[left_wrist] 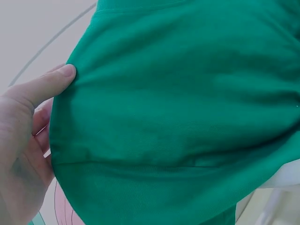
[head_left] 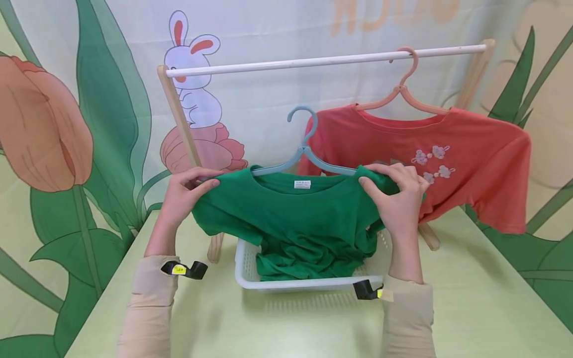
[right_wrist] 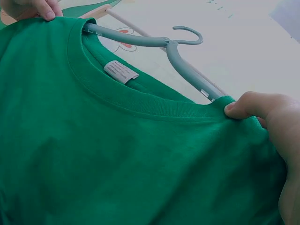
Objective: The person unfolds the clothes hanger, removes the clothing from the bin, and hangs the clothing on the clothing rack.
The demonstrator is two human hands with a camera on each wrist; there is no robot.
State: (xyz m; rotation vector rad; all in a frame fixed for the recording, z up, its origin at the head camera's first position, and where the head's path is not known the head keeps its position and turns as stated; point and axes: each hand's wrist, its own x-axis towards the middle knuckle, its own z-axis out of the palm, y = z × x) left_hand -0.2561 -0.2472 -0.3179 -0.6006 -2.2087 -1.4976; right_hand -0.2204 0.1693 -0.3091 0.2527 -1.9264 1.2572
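Note:
A green T-shirt (head_left: 313, 209) hangs spread between both hands, with a blue-grey hanger (head_left: 304, 151) inside its neck opening. The hanger's hook points up and is free of the rail. At one shoulder my left hand (head_left: 185, 194) pinches the cloth between thumb and fingers; the left wrist view shows the thumb on the front of the shirt (left_wrist: 164, 103). My right hand (head_left: 400, 194) pinches the other shoulder near the collar, as the right wrist view (right_wrist: 267, 115) also shows. A white label (right_wrist: 121, 71) sits inside the collar. The shirt's lower part bunches into a white basket (head_left: 291, 284).
Behind stands a rack with a white rail (head_left: 322, 60) and wooden legs (head_left: 179, 114). A red shirt (head_left: 470, 164) hangs from it on an orange hanger (head_left: 406, 84) at the right. The basket stands on a pale green table (head_left: 286, 328), before a printed backdrop (head_left: 277, 30).

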